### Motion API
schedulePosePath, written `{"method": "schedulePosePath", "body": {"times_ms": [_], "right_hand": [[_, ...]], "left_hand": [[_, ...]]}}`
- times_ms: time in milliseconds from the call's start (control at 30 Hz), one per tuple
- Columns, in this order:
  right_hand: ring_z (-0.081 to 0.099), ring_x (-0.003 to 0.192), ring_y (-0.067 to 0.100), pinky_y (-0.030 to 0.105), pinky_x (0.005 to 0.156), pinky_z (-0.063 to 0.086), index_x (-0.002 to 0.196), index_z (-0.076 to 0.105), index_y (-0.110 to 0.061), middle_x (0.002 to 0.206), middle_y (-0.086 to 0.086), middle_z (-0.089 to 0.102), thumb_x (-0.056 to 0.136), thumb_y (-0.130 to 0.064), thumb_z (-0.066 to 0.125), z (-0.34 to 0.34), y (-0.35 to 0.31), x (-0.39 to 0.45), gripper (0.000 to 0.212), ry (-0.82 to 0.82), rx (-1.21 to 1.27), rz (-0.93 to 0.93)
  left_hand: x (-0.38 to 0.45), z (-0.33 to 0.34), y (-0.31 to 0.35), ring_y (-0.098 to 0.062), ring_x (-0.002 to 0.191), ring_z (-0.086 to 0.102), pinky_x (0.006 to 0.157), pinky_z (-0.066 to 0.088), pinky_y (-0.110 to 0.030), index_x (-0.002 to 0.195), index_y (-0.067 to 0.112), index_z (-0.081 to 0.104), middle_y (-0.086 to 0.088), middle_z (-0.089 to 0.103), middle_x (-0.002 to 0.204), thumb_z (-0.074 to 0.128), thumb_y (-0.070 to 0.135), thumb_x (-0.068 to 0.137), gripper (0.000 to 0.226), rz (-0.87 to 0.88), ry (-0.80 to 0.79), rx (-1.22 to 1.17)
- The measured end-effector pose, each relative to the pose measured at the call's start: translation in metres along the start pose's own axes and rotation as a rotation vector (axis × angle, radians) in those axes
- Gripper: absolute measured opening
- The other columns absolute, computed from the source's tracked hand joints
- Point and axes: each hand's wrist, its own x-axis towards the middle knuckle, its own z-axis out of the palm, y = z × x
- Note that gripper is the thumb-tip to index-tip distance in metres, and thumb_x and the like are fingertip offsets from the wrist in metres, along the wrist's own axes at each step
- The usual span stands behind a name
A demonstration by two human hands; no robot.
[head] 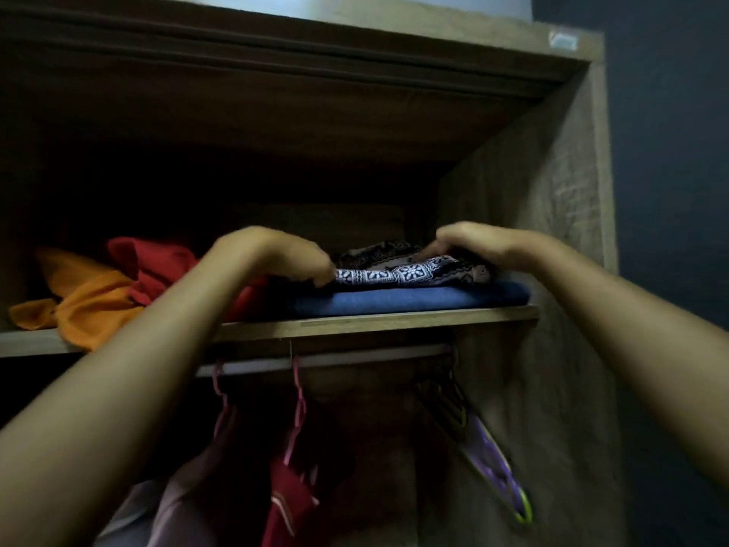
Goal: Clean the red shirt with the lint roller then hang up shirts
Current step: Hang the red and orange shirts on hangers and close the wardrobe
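Both hands reach onto the wardrobe shelf (374, 324): the left hand (284, 256) pinches the patterned cloth (398, 272) with curled fingers, the right hand (469, 242) lies curled over its far end (grip unclear). The red shirt (157, 266) sits crumpled just left, beside an orange garment (86, 305).

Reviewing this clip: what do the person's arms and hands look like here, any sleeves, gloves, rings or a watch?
Both forearms are bare as far as the frame shows, with no sleeve edge in view. The left hand and right hand are ungloved, and no watch, bracelet or ring can be made out, though the picture is dim and slightly blurred.
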Motion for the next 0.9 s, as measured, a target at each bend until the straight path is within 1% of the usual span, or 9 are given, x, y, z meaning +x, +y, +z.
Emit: {"method": "schedulePosePath", "body": {"times_ms": [67, 133, 233, 367, 500, 633, 733, 833, 900], "right_hand": [[0.056, 0.111, 0.02, 0.036, 0.102, 0.039, 0.104, 0.074, -0.023, 0.12, -0.002, 0.062, 0.095, -0.051, 0.037, -0.005, -0.008, 0.006, 0.048, 0.096, -0.033, 0.024], [0.054, 0.111, 0.022, 0.032, 0.095, 0.038, 0.115, 0.067, -0.014, 0.121, 0.004, 0.058, 0.1, -0.043, 0.037, 0.0, -0.014, 0.016, 0.045, 0.131, -0.327, 0.103], [0.056, 0.104, 0.025, 0.031, 0.088, 0.041, 0.124, 0.06, -0.006, 0.129, 0.013, 0.059, 0.1, -0.022, 0.04, 0.013, -0.013, 0.035, 0.035, 0.01, -0.574, 0.181], [0.053, 0.121, 0.029, 0.033, 0.097, 0.041, 0.134, 0.053, -0.008, 0.135, 0.014, 0.054, 0.098, -0.006, 0.042, 0.015, -0.016, 0.038, 0.038, 0.125, -0.534, 0.164], [0.054, 0.118, 0.032, 0.032, 0.091, 0.042, 0.136, 0.049, -0.003, 0.134, 0.019, 0.054, 0.098, -0.006, 0.043, 0.019, -0.006, 0.043, 0.038, 0.193, -0.554, 0.17], [0.052, 0.096, 0.026, 0.029, 0.079, 0.034, 0.118, 0.059, 0.006, 0.125, 0.025, 0.059, 0.101, -0.009, 0.037, 0.026, 0.01, 0.046, 0.032, 0.128, -0.495, 0.204], [0.055, 0.105, 0.033, 0.033, 0.083, 0.038, 0.117, 0.06, 0.003, 0.118, 0.023, 0.06, 0.101, -0.013, 0.037, 0.024, 0.011, 0.04, 0.033, 0.197, -0.484, 0.193], [0.058, 0.09, 0.029, 0.036, 0.078, 0.048, 0.117, 0.061, -0.009, 0.098, 0.014, 0.061, 0.096, -0.02, 0.044, 0.028, -0.006, 0.03, 0.029, 0.418, -0.531, 0.046], [0.063, 0.089, 0.028, 0.041, 0.079, 0.053, 0.122, 0.06, -0.019, 0.103, 0.012, 0.066, 0.094, -0.028, 0.048, 0.04, -0.031, 0.025, 0.032, 0.528, -0.441, -0.124]], "left_hand": [[-0.001, -0.01, 0.005, -0.021, 0.107, 0.057, 0.101, 0.04, -0.041, 0.111, 0.022, 0.067, -0.002, 0.064, 0.115, 0.044, 0.039, 0.091, 0.035, -0.029, 0.001, -0.225], [0.008, -0.009, 0.017, -0.024, 0.122, 0.05, 0.106, 0.033, -0.04, 0.129, 0.017, 0.057, -0.006, 0.054, 0.134, 0.024, 0.047, 0.1, 0.052, -0.037, 0.125, -0.173], [0.026, 0.014, 0.024, -0.027, 0.139, 0.034, 0.113, 0.024, -0.042, 0.146, 0.021, 0.038, -0.008, 0.034, 0.154, 0.023, 0.058, 0.098, 0.063, -0.023, 0.193, -0.038], [0.033, 0.03, 0.022, -0.028, 0.142, 0.028, 0.115, 0.022, -0.041, 0.151, 0.029, 0.024, -0.007, 0.024, 0.158, 0.027, 0.062, 0.095, 0.065, -0.044, 0.094, -0.117], [0.034, 0.029, 0.021, -0.029, 0.141, 0.03, 0.113, 0.024, -0.042, 0.151, 0.025, 0.025, -0.007, 0.025, 0.158, 0.024, 0.066, 0.093, 0.07, -0.09, 0.082, -0.123], [0.029, 0.032, 0.02, -0.026, 0.143, 0.026, 0.114, 0.022, -0.041, 0.152, 0.028, 0.021, -0.004, 0.021, 0.159, 0.026, 0.069, 0.092, 0.073, -0.069, 0.074, -0.095], [0.017, 0.031, 0.019, -0.029, 0.143, 0.025, 0.114, 0.022, -0.042, 0.152, 0.023, 0.021, -0.007, 0.02, 0.159, 0.022, 0.07, 0.092, 0.076, -0.071, 0.083, -0.079], [-0.002, 0.03, 0.007, -0.028, 0.142, 0.029, 0.114, 0.021, -0.041, 0.149, 0.019, 0.03, -0.01, 0.028, 0.157, 0.019, 0.069, 0.092, 0.077, 0.004, 0.187, -0.039], [-0.023, 0.021, -0.011, -0.025, 0.145, 0.023, 0.117, 0.017, -0.037, 0.15, 0.017, 0.027, -0.009, 0.024, 0.158, 0.023, 0.061, 0.096, 0.07, 0.059, 0.341, -0.062]]}}
